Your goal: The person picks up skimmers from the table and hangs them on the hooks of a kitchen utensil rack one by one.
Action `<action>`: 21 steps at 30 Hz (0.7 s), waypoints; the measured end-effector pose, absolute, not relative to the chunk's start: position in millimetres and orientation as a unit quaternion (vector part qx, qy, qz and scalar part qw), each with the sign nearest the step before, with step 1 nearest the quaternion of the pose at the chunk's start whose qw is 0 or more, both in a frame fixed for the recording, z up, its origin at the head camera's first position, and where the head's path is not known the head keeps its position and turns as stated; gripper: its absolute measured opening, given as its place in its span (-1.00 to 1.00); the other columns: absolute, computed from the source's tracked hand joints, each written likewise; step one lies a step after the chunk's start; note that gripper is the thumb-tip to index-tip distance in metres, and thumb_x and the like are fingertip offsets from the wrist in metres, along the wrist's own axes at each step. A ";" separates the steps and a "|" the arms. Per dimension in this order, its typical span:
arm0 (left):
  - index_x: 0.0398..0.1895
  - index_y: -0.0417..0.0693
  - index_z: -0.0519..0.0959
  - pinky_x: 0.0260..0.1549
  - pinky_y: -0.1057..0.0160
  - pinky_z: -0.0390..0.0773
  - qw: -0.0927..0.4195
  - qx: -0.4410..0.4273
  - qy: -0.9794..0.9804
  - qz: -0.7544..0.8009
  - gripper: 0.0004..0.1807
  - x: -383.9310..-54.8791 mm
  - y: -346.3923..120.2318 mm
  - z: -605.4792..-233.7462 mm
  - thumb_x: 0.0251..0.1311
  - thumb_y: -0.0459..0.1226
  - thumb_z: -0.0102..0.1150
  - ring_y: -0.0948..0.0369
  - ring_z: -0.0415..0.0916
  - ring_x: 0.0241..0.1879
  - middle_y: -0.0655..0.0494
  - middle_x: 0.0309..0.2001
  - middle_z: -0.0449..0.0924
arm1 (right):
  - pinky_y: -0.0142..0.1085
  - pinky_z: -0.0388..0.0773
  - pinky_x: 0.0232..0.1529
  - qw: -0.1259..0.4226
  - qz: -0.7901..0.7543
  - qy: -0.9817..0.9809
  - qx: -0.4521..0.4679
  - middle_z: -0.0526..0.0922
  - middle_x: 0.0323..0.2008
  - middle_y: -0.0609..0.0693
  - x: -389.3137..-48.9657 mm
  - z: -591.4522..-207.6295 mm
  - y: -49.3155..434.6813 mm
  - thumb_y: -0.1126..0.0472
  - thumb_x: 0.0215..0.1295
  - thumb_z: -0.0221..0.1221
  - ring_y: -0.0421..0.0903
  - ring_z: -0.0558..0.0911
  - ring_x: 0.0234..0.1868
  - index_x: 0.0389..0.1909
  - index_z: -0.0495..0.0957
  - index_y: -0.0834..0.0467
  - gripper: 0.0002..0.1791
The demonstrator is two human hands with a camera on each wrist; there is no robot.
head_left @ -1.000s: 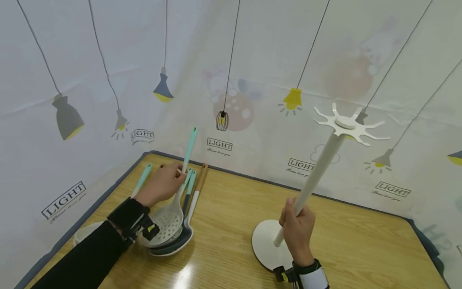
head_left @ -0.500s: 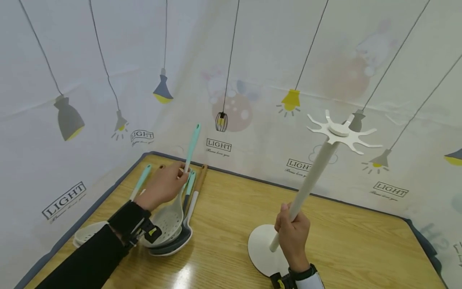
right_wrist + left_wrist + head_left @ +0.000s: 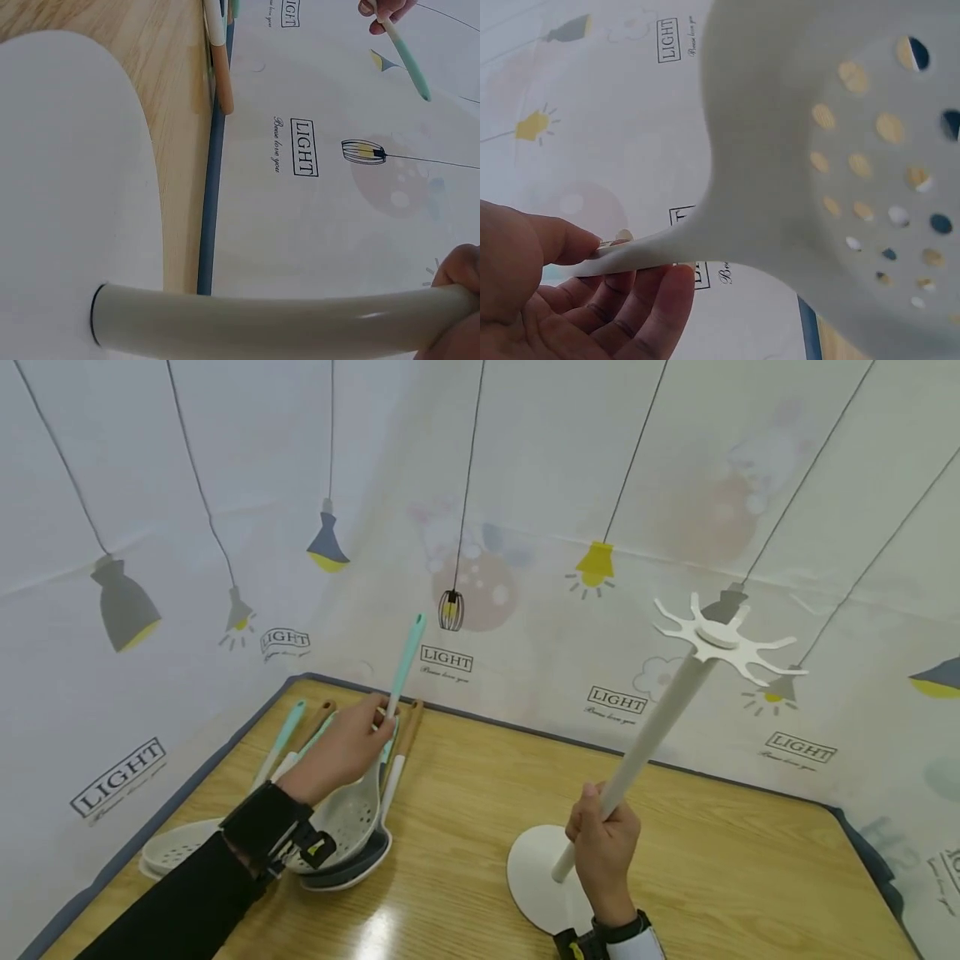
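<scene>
My left hand (image 3: 345, 742) pinches the handle of a white skimmer (image 3: 772, 180) with a teal grip end, which points up. In the left wrist view its perforated bowl fills the right side, the thumb on one side of the handle and the fingers on the other. My right hand (image 3: 606, 852) grips the pole of a white utensil stand (image 3: 654, 735) low down, above its round base (image 3: 525, 877). Several curved hooks (image 3: 723, 639) spread out at the stand's top, with nothing hanging on them. The stand leans right in the head view; whether its base touches the table cannot be told.
Beneath the skimmer lie stacked utensils, among them a dark-bowled one (image 3: 367, 860) and one with a brown handle end (image 3: 409, 727). A white perforated utensil (image 3: 172, 847) lies further left. Behind the wooden table (image 3: 750, 852) rises a printed cloth (image 3: 525, 460).
The skimmer has shifted slightly up and to the right in my left hand, showing more handles at the left. The stand moved a little, still in my right hand; the head view drifted slightly.
</scene>
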State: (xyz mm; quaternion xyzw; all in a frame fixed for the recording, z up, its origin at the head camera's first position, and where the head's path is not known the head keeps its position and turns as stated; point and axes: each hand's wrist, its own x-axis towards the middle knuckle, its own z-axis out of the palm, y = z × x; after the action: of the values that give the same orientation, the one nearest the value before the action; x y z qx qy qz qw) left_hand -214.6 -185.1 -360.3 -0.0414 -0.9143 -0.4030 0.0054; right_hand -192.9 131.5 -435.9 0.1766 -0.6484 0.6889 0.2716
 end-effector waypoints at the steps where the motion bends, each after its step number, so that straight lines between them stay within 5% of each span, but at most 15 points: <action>1: 0.19 -0.17 0.33 -0.55 0.21 0.38 0.007 -0.044 -0.914 -0.404 -0.65 -213.4 -183.6 -359.0 0.47 -0.19 -0.21 0.12 0.41 -0.43 -0.12 -0.16 0.51 | -0.30 0.16 -0.83 0.272 0.690 -0.648 0.176 0.27 -0.78 0.00 -193.0 -435.7 131.0 0.30 0.45 -0.05 -0.24 0.25 -0.82 -0.59 0.28 0.24 -0.66; 15: -0.08 -0.05 0.39 -0.64 0.30 0.28 0.124 -0.106 -0.931 -0.327 -0.74 -183.0 -155.4 -338.9 0.49 -0.09 -0.23 0.22 0.25 -0.59 0.08 -0.45 0.32 | -0.30 0.12 -0.84 0.266 0.704 -0.638 0.166 0.26 -0.77 -0.02 -192.7 -437.0 130.6 0.28 0.45 -0.04 -0.27 0.24 -0.82 -0.58 0.27 0.24 -0.66; 21: -0.01 -0.11 0.42 -0.62 0.34 0.29 0.170 -0.119 -0.930 -0.303 -0.77 -170.5 -140.5 -332.7 0.46 -0.18 -0.13 0.26 0.24 -0.56 0.13 -0.43 0.32 | -0.31 0.11 -0.85 0.270 0.704 -0.635 0.171 0.27 -0.77 -0.01 -193.5 -436.8 130.3 0.30 0.45 -0.05 -0.26 0.23 -0.82 -0.58 0.27 0.25 -0.67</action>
State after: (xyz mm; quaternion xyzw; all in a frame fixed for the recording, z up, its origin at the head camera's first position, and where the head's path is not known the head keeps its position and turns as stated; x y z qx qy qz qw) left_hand -170.5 -140.5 -332.7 -0.1192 -0.9301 -0.3029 0.1703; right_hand -193.5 130.3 -436.8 0.1709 -0.6347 0.7036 0.2699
